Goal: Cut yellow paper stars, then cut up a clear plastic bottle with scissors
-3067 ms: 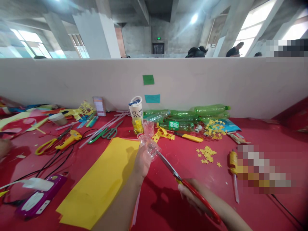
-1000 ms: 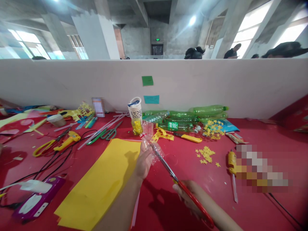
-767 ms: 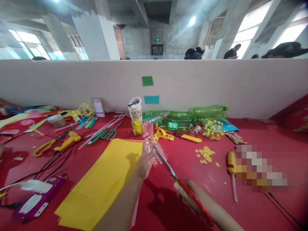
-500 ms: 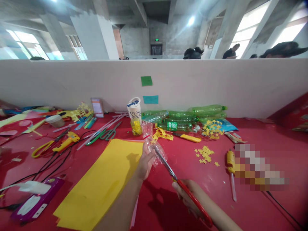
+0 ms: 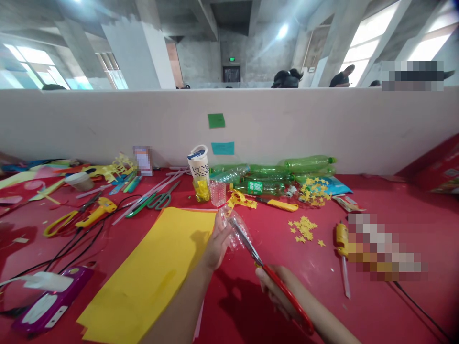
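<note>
My left hand [image 5: 216,243] is closed on a clear piece of plastic bottle [image 5: 239,231] in the middle of the red table. In my right hand [image 5: 279,289] is a pair of scissors [image 5: 285,289] with red handles. Their blades lie against the clear plastic, close to my left fingertips; I cannot tell exactly how far they are parted. Just beyond my left hand stands a clear ribbed plastic cup-like piece [image 5: 218,193]. Yellow paper sheets [image 5: 150,277] lie under and beside my left forearm.
Green plastic bottles [image 5: 267,187], a paper cup [image 5: 199,169] and a yellow box cutter [image 5: 282,205] lie along the back. Yellow stars [image 5: 304,228] and a glue gun [image 5: 342,239] are at right. A purple power strip [image 5: 53,301], cables and another glue gun [image 5: 96,212] are at left.
The view has shifted slightly. Both hands keep their grip, with the scissors still at the clear plastic; the piece in my left hand looks slightly turned.
</note>
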{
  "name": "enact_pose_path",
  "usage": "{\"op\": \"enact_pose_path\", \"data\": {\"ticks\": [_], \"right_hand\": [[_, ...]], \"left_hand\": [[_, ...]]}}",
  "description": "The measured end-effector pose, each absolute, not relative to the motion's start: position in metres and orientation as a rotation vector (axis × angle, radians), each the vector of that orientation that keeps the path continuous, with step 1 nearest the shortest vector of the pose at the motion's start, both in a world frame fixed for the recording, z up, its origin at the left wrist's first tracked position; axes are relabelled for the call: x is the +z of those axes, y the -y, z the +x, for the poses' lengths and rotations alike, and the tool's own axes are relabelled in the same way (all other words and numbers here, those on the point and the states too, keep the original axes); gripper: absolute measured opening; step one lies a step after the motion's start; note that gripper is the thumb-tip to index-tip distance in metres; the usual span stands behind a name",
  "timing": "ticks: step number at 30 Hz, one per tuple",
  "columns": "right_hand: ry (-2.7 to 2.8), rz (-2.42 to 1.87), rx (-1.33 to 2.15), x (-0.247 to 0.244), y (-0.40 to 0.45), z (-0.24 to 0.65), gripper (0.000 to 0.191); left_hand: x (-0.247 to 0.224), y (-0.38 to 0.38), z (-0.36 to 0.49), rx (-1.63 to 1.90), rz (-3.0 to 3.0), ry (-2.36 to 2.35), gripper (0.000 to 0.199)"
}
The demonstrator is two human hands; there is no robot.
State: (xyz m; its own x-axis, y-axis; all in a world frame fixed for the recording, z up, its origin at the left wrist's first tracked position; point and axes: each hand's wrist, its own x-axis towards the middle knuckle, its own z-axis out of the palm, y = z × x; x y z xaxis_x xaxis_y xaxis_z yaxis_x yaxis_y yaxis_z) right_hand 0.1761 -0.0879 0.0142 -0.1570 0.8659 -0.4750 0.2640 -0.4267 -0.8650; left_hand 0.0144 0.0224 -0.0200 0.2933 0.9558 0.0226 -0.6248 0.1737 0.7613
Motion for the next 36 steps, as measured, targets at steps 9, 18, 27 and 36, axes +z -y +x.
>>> {"op": "enact_pose_path", "data": {"ticks": [9,18,27,36], "right_hand": [[1.28,-1.788,1.565,0.0165,0.0856,0.1763,0.054],[1.224,-1.629,1.653,0.0186,0.0848,0.176,0.058],[1.245,-1.751,1.605,0.0213,0.0858,0.1758,0.054],[1.269,-1.634,1.623,0.0179,0.0833,0.179,0.058]], "left_hand": [[-0.0211,-0.024,0.0122,1.19,0.77,-0.562,0.074],[-0.0278,-0.0194,0.0139,1.138,0.846,-0.602,0.08],[-0.0256,-0.0199,0.0128,1.131,0.867,-0.607,0.079],[-0.0304,-0.0151,0.0173,1.101,0.847,-0.677,0.083]]}}
